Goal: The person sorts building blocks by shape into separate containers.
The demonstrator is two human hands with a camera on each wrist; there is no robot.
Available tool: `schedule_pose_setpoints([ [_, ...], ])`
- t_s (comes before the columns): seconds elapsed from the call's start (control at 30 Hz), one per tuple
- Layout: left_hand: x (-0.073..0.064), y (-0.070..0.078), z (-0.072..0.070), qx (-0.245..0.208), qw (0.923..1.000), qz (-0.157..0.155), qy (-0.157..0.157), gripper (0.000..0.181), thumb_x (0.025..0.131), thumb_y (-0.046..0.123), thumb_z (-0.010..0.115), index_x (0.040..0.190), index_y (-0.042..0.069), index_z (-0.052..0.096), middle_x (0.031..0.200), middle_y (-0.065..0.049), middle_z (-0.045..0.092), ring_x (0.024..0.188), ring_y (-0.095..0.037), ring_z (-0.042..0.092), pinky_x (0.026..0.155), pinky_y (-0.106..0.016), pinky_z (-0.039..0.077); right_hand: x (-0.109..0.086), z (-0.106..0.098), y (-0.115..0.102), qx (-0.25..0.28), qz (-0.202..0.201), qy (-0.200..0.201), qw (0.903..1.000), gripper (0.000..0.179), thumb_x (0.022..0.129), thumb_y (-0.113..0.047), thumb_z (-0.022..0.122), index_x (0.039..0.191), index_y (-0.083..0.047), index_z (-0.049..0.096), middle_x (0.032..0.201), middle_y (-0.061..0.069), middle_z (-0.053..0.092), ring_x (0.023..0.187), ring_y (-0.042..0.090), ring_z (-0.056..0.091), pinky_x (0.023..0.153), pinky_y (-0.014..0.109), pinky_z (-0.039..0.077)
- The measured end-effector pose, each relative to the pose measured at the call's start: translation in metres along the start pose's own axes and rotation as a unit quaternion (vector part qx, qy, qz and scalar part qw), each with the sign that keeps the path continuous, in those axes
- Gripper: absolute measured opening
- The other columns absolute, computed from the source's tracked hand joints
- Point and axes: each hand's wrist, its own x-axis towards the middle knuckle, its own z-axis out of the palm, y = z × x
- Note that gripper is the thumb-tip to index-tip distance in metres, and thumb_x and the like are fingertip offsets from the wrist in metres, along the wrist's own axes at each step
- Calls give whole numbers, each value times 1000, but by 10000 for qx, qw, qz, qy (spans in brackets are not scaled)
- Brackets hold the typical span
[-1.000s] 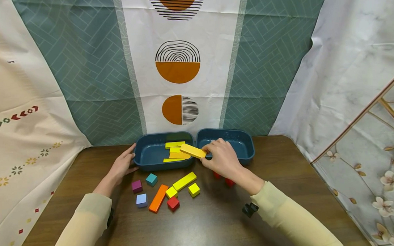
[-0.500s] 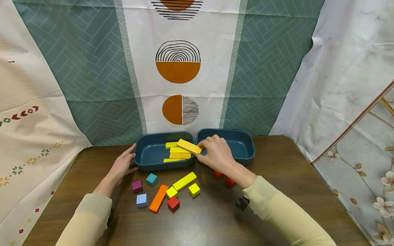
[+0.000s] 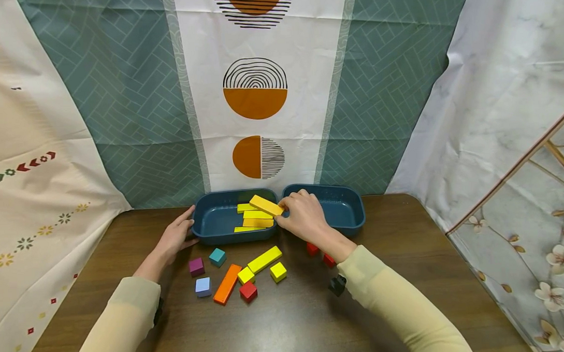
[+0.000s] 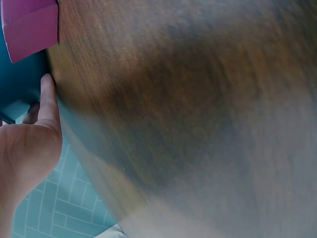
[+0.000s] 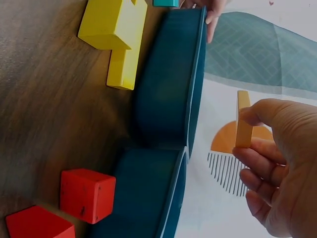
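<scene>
"One amber block [image 3: 266,205] is up off the table [image 3: 287,326]; what has it?"

"The right hand [image 3: 303,214]. Thumb and fingers pinch one end, parted only by the block's thickness, and the right wrist view shows the lower fingers curled loosely beneath."

"Place it on a clock centred on the left tray [image 3: 219,238], with twelve at the fabric backdrop [image 3: 302,92]."

"Then the block is above the tray at about two o'clock, tilted, its free end pointing towards ten."

"And the left hand [image 3: 172,236]?"

"At nine, fingers mostly straight and thumb spread apart from them, resting against the tray's end wall without gripping it."

"Inside the tray?"

"Flat blocks [image 3: 257,223], yellow and amber, lying towards three o'clock. Whether the held one touches them, I can't tell."

"Round about?"

"The right tray [image 3: 342,202] sits at three, just beside the left one. Two red cubes [image 3: 312,248] are at four, a yellow bar [image 3: 264,259] and two yellow cubes [image 3: 278,272] around five, an orange bar [image 3: 227,284] and a lone red cube [image 3: 248,292] near six, a teal cube [image 3: 217,257] and a light-blue cube [image 3: 203,287] at seven, and a purple cube [image 3: 196,267] between seven and eight."
</scene>
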Motion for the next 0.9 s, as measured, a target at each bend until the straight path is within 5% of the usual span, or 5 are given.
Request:
schedule_pose_setpoints([
  [0.9,1,-1,-1,-61,10000,-14,-15,56,112,23,29,166,27,11,169,-22,8,146,-46,32,108,-60,39,29,25,-7,-488,195,-179,9985,28,93,-36,75,112,-16,80,101,0,71,85,22,51,78,35,43],
])
